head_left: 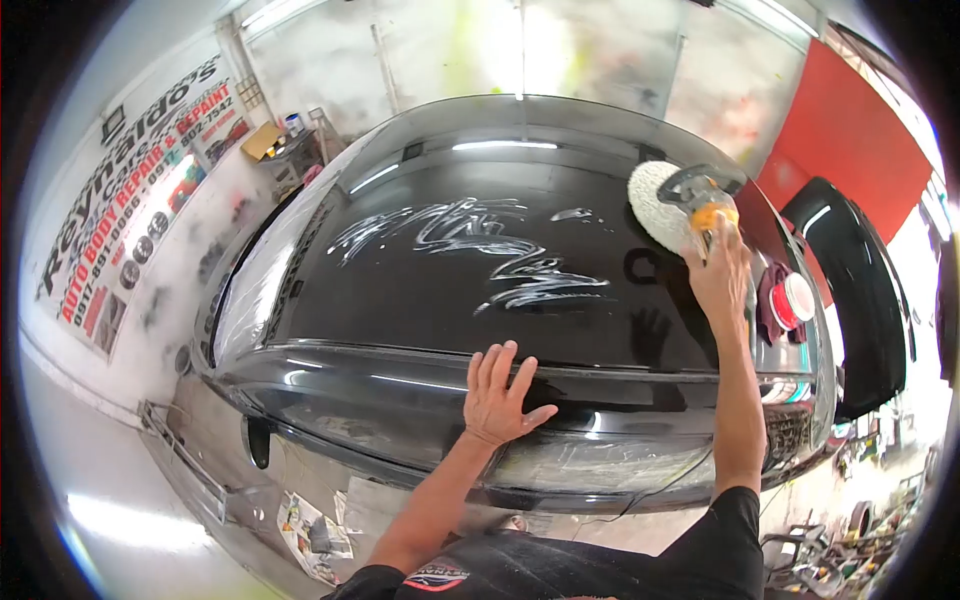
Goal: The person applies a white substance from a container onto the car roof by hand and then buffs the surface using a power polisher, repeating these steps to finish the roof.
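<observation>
A black car hood [420,290] fills the middle of the view, with white smears of polishing compound [480,250] across it. My left hand [500,395] lies flat with fingers spread on the hood's front edge. My right hand [720,280] reaches out to the right and grips the handle of a polisher [705,200]. Its white wool pad [652,205] is tilted up, just off the hood's far right part.
A dark red cloth and a round red-and-white tin [795,300] sit on the hood's right edge. A separate black panel [860,290] stands at right before a red wall. A shop banner [140,190] hangs left. Newspapers [315,535] lie on the floor.
</observation>
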`<control>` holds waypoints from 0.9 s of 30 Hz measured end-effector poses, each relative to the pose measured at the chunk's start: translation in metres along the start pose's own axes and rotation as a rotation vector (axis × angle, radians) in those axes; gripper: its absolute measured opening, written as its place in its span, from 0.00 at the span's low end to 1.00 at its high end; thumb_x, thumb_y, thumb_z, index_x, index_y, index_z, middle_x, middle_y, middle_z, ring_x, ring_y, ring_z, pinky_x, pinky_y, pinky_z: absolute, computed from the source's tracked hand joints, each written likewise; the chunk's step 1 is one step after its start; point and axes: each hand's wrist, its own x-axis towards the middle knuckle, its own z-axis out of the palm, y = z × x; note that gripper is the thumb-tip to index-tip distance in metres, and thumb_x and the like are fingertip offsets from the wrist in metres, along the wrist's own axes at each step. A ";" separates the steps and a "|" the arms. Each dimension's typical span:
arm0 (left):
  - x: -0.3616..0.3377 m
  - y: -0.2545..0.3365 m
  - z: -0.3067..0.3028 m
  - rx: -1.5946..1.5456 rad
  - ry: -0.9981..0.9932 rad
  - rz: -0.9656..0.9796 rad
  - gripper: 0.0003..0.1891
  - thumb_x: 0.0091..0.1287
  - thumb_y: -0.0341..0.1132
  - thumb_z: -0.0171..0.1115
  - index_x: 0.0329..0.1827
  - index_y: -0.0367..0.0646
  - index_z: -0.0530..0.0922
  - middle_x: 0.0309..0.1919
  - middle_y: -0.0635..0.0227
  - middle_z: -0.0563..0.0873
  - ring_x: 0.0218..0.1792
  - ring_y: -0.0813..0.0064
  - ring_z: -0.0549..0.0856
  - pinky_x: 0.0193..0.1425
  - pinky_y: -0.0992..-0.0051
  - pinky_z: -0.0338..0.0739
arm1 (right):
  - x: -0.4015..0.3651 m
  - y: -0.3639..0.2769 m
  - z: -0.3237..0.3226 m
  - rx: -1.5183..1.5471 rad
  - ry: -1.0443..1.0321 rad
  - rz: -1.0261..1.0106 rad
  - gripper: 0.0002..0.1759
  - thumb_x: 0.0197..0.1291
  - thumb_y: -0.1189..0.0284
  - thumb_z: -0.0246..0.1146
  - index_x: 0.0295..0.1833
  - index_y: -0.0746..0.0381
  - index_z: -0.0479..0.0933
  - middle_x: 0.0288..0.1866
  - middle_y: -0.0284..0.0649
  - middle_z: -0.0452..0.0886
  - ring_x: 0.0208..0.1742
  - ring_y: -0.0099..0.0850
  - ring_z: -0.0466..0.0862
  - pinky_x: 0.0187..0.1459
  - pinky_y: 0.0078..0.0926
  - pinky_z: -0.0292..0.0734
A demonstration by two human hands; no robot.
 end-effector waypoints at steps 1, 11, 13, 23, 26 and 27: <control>0.000 0.000 -0.001 0.005 -0.006 0.008 0.40 0.70 0.72 0.56 0.70 0.46 0.75 0.73 0.49 0.72 0.73 0.46 0.71 0.80 0.45 0.56 | -0.017 0.014 -0.011 -0.141 -0.047 0.097 0.49 0.60 0.58 0.73 0.82 0.64 0.59 0.77 0.57 0.67 0.65 0.65 0.75 0.70 0.57 0.70; 0.005 0.009 -0.002 0.062 -0.021 0.069 0.40 0.75 0.72 0.48 0.66 0.41 0.78 0.72 0.50 0.73 0.71 0.48 0.72 0.77 0.44 0.58 | -0.081 0.063 -0.045 -0.025 -0.186 0.362 0.54 0.58 0.59 0.75 0.84 0.63 0.55 0.73 0.60 0.69 0.66 0.64 0.75 0.66 0.56 0.75; 0.004 0.009 -0.001 0.053 -0.019 0.085 0.40 0.75 0.72 0.47 0.66 0.41 0.78 0.72 0.50 0.73 0.72 0.49 0.72 0.77 0.44 0.58 | -0.093 0.056 -0.046 0.006 -0.088 0.254 0.51 0.59 0.60 0.75 0.83 0.65 0.57 0.73 0.59 0.69 0.67 0.62 0.74 0.67 0.55 0.73; 0.004 0.005 -0.001 0.005 0.016 0.113 0.37 0.77 0.68 0.48 0.68 0.41 0.76 0.73 0.51 0.73 0.71 0.48 0.72 0.77 0.45 0.59 | -0.102 0.090 -0.054 0.010 -0.235 0.518 0.51 0.58 0.62 0.75 0.83 0.61 0.58 0.68 0.59 0.76 0.65 0.62 0.77 0.64 0.56 0.76; 0.001 0.007 0.000 0.003 0.002 0.119 0.37 0.77 0.67 0.49 0.69 0.41 0.76 0.72 0.50 0.73 0.71 0.48 0.72 0.76 0.45 0.60 | -0.116 0.103 -0.050 0.079 -0.329 0.520 0.52 0.58 0.63 0.75 0.83 0.62 0.57 0.63 0.60 0.80 0.64 0.60 0.80 0.63 0.55 0.77; 0.001 0.008 0.000 0.003 0.000 0.119 0.37 0.77 0.67 0.49 0.68 0.41 0.76 0.72 0.51 0.73 0.71 0.48 0.73 0.76 0.45 0.60 | -0.117 0.108 -0.045 0.092 -0.353 0.517 0.51 0.58 0.62 0.74 0.83 0.62 0.57 0.62 0.60 0.81 0.64 0.59 0.81 0.63 0.54 0.77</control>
